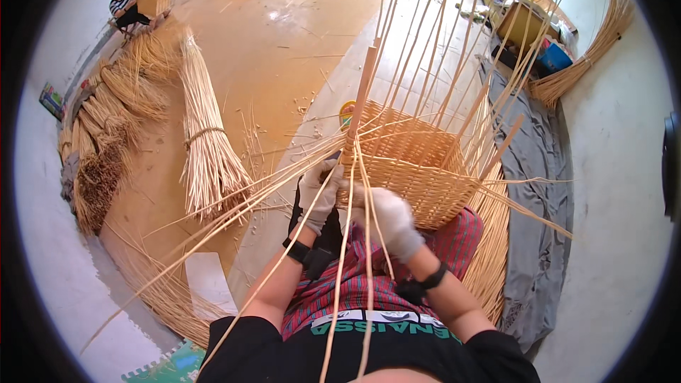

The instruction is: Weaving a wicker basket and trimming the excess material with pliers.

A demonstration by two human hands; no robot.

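A half-woven wicker basket (418, 188) rests on a red checked cloth (461, 227) over my lap, with long pale rods fanning up, sideways and toward me. A wooden stake (363, 85) stands at its near left corner. My gloved left hand (319, 191) is closed around that corner, among the rods. My gloved right hand (389, 216) is just right of it, against the basket's near side; it is blurred and its fingers are hard to make out.
A co-worker (128, 10) sits far left with a basket. Rod bundles (120, 106) line the left wall; a pale bundle (209, 156) lies nearer. Boxes and bins (525, 21) stand back right, and grey fabric (532, 213) runs along the right wall.
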